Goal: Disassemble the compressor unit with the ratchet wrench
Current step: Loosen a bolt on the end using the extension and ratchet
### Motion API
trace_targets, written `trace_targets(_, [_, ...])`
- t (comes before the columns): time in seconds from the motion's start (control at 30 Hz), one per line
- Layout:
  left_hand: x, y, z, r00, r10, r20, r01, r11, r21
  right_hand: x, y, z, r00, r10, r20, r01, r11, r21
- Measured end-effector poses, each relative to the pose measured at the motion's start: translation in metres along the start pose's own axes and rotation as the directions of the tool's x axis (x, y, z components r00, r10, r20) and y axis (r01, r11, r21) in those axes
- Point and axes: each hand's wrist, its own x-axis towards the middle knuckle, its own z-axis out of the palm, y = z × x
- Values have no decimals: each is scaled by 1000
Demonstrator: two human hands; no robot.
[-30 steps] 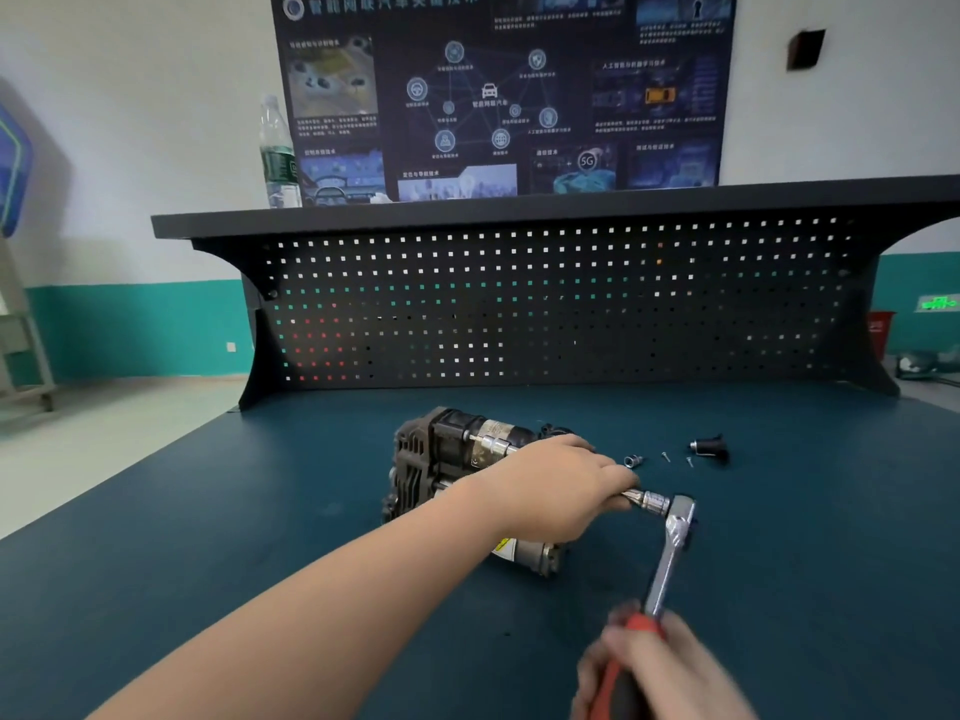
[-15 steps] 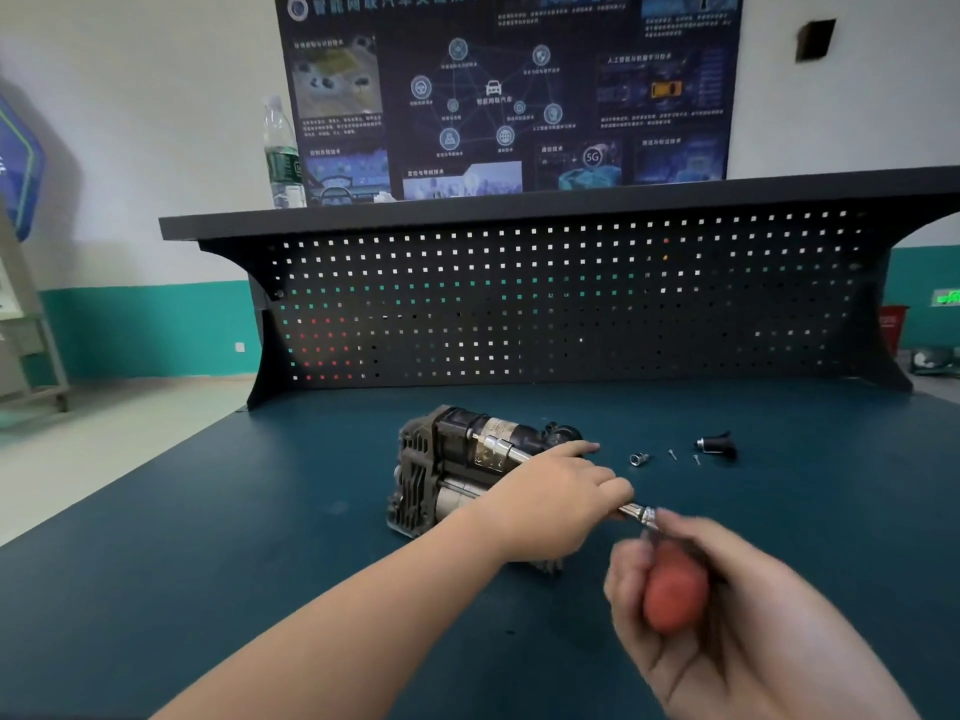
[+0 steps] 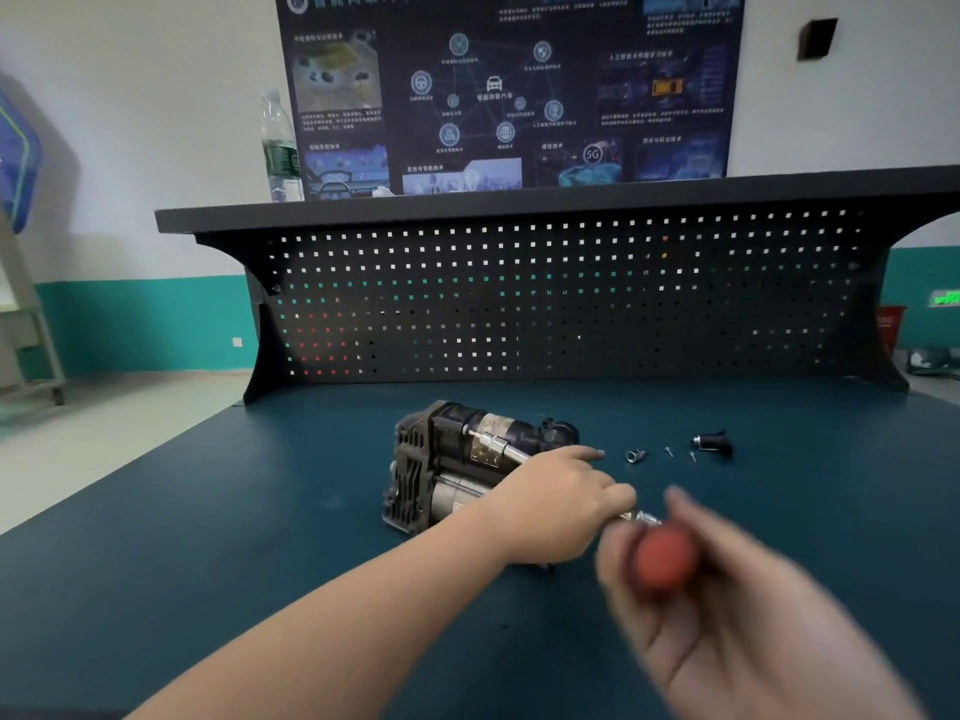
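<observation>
Sitting on its side mid-bench on the blue-green worktop (image 3: 218,537): black compressor unit (image 3: 457,470), long axis running left-far to right-near. Reaching across from the left: left hand (image 3: 558,504), fingers wrapping the chrome extension bar (image 3: 501,449), index finger pointing out toward the loose parts. Bar running from a fastener high on the unit's top face, diagonally down-right, passing under the left hand and coming out toward the ratchet wrench (image 3: 662,558). Gripping the wrench's red handle: right hand (image 3: 727,615), fingers curling round it, heavily motion-blurred, handle end pointing at the camera so the head is hiding behind it. Right hand nearer the camera, left hand nearer the unit. Judging: mid-swing on a bolt; next stroke needing to turn about the bar's diagonal axis, left hand steadying so the socket keeps from slipping off. Lying right of the unit, apart from it: small metal fitting (image 3: 635,455), two tiny screws (image 3: 669,451), black plug-like part (image 3: 712,443). Standing behind: pegboard (image 3: 571,304).
</observation>
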Motion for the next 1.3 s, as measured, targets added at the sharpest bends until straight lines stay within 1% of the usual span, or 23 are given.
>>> trace_targets(0.07, [-2, -1, 1, 999, -12, -30, 12, 1000, -15, -5, -15, 4, 995, -1, 96, -16, 985, 173])
trace_targets(0.1, [1, -1, -1, 1000, -17, -17, 18, 1000, 11, -8, -13, -1, 996, -2, 91, -5, 997, 73])
trace_targets(0.17, [10, -1, -9, 998, -47, 49, 47, 999, 1, -10, 6, -9, 999, 53, 10, -46, 939, -340])
trace_targets(0.2, [14, -1, -14, 994, -68, 84, 70, 997, -15, -4, 17, -20, 995, 4, -103, -56, 858, -510])
trace_targets(0.23, [16, -2, -19, 991, -78, 109, 82, 996, -35, 1, 31, -38, 986, -92, -142, -27, 743, -669])
trace_targets(0.3, [17, -7, -26, 991, -60, 122, 71, 993, -89, 7, 53, -57, 943, -303, -135, 63, 562, -825])
trace_targets(0.4, [12, -9, -27, 999, -52, 13, 53, 986, -156, 7, 62, -57, 943, -319, -93, 97, 533, -841])
trace_targets(0.47, [10, -5, -22, 995, -42, -90, 25, 984, -176, 2, 52, -43, 970, -222, -96, 75, 653, -753])
trace_targets(0.5, [9, -4, -16, 994, -25, -108, 8, 988, -152, -2, 44, -29, 985, -140, -101, 41, 758, -651])
trace_targets(0.57, [5, -2, -7, 994, 10, -113, -22, 994, -105, -11, 23, 3, 994, -53, -95, 21, 949, -316])
trace_targets(0.6, [4, -2, -5, 993, 11, -120, -26, 991, -128, -13, 11, 17, 995, -61, -74, 49, 987, -155])
trace_targets(0.63, [5, -2, -3, 991, -7, -132, -15, 985, -170, -16, 3, 26, 996, -77, -55, 72, 993, -93])
trace_targets(0.67, [7, -3, -2, 992, -36, -123, 13, 982, -190, -15, -1, 27, 995, -90, -37, 85, 989, -120])
trace_targets(0.73, [16, -5, -11, 986, -119, -114, 100, 982, -160, -10, 7, 10, 996, -87, -27, 70, 921, -383])
trace_targets(0.8, [23, -9, -24, 984, -166, -66, 154, 974, -164, 0, 29, -18, 977, -206, -47, 122, 730, -673])
trace_targets(0.83, [24, -11, -31, 987, -161, 0, 159, 973, -170, 4, 36, -30, 963, -262, -61, 130, 652, -747])
trace_targets(0.87, [25, -11, -36, 986, -149, 78, 161, 969, -185, 8, 39, -40, 960, -273, -67, 126, 629, -767])
trace_targets(0.93, [22, -9, -39, 974, -125, 190, 165, 963, -214, 14, 44, -53, 952, -290, -96, 122, 651, -750])
trace_targets(1.03, [19, -2, -32, 976, -91, 199, 123, 980, -154, 10, 50, -47, 971, -182, -156, 44, 777, -627])
trace_targets(1.1, [14, 3, -24, 990, -68, 119, 76, 995, -58, 8, 43, -30, 977, -62, -203, -22, 921, -389])
trace_targets(1.17, [6, 8, -14, 995, -10, 95, 9, 1000, 20, 6, 22, -5, 991, 39, -130, -45, 998, -39])
trace_targets(1.23, [-4, 12, -9, 999, -48, 26, 50, 996, -69, 4, -3, 10, 1000, -23, 11, 20, 974, 225])
trace_targets(1.3, [-4, 12, -7, 996, -92, -6, 90, 988, -125, 4, -16, 7, 999, -33, 35, 22, 963, 270])
